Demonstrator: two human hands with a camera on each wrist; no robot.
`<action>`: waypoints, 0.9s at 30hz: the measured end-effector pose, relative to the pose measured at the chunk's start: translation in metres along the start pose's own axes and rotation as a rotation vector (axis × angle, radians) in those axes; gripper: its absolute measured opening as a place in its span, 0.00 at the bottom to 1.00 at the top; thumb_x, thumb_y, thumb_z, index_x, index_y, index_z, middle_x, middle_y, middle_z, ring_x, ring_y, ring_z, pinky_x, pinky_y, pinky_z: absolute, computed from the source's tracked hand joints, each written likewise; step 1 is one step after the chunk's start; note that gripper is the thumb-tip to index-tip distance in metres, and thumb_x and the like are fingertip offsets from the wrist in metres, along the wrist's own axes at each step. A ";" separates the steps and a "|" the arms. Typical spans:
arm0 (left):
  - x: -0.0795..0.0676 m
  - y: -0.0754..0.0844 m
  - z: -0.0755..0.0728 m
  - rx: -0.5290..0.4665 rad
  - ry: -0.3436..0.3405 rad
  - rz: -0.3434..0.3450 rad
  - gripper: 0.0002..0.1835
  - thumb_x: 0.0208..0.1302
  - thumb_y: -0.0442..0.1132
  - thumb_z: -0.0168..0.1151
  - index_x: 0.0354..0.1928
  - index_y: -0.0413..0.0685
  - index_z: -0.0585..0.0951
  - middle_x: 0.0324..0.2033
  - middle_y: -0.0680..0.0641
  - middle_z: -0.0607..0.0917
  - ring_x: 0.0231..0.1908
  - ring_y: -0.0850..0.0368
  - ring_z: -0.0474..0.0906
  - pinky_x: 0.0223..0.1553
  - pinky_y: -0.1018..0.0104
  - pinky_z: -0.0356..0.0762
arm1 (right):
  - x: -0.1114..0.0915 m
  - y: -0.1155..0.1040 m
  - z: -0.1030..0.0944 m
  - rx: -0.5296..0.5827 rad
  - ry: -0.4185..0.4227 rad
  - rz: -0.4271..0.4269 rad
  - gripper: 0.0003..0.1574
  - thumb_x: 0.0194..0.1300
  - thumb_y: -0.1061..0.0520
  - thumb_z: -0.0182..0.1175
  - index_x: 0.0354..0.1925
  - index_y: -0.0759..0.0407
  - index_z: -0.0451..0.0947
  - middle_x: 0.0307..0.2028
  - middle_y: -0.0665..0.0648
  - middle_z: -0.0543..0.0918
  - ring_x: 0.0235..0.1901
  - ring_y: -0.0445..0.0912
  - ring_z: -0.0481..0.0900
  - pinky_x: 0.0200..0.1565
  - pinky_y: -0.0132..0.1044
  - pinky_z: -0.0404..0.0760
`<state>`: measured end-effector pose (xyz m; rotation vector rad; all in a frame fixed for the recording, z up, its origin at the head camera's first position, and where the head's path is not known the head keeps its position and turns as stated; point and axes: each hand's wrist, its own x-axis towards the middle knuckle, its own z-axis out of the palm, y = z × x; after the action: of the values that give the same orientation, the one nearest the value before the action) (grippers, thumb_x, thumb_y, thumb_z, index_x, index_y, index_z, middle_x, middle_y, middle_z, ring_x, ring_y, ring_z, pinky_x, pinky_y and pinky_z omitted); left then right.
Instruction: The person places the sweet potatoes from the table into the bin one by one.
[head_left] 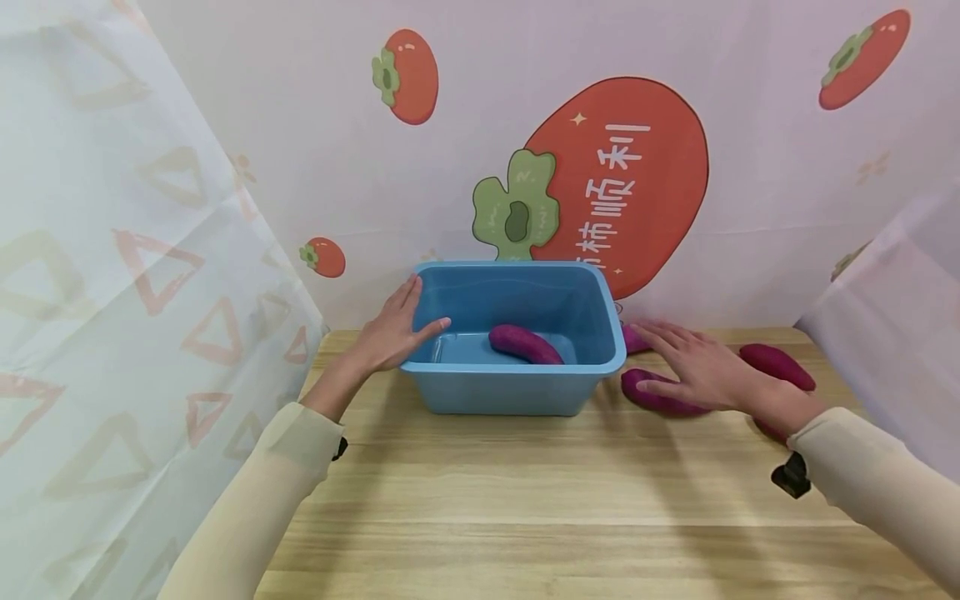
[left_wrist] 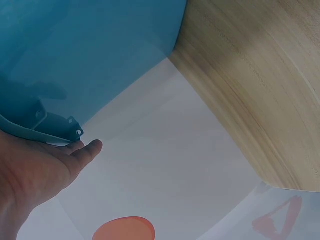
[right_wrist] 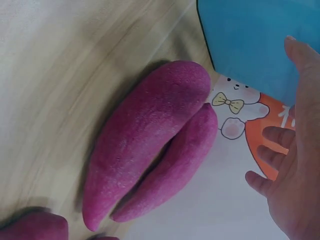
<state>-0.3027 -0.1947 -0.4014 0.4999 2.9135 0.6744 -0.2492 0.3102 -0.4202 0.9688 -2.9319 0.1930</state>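
Note:
A blue plastic basin (head_left: 495,390) stands on the table with one purple sweet potato (head_left: 525,344) lying in it. My left hand (head_left: 393,329) rests on the basin's left rim, fingers straight and thumb reaching over the inside. In the left wrist view the fingers lie under the rim's edge. To the right of the basin, my right hand (head_left: 697,364) hovers with fingers extended above two sweet potatoes, holding nothing. In the right wrist view these are a larger sweet potato (right_wrist: 145,135) and a slimmer sweet potato (right_wrist: 175,167), side by side.
Further right lies another sweet potato (head_left: 777,367), with one more partly hidden under the right wrist. The wooden table (head_left: 510,500) ends at a persimmon-printed cloth (head_left: 300,125) behind. Cloth walls also stand at left and right.

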 end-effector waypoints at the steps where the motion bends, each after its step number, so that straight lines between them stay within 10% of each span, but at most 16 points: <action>1: 0.000 0.000 0.000 0.000 0.000 0.000 0.57 0.74 0.75 0.45 0.85 0.48 0.32 0.86 0.45 0.35 0.85 0.42 0.34 0.77 0.31 0.53 | 0.000 0.000 0.001 0.005 0.001 -0.001 0.57 0.69 0.31 0.65 0.80 0.62 0.61 0.76 0.67 0.69 0.74 0.69 0.66 0.67 0.75 0.68; 27: 0.001 0.000 0.000 0.000 0.009 0.006 0.57 0.74 0.75 0.45 0.85 0.46 0.34 0.86 0.45 0.35 0.85 0.42 0.34 0.77 0.31 0.50 | -0.014 0.011 0.034 0.043 -0.083 0.076 0.59 0.71 0.28 0.61 0.82 0.60 0.57 0.76 0.69 0.68 0.74 0.72 0.65 0.67 0.78 0.65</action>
<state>-0.3034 -0.1948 -0.4013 0.5077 2.9211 0.6797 -0.2452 0.3229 -0.4560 0.8930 -3.0549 0.2259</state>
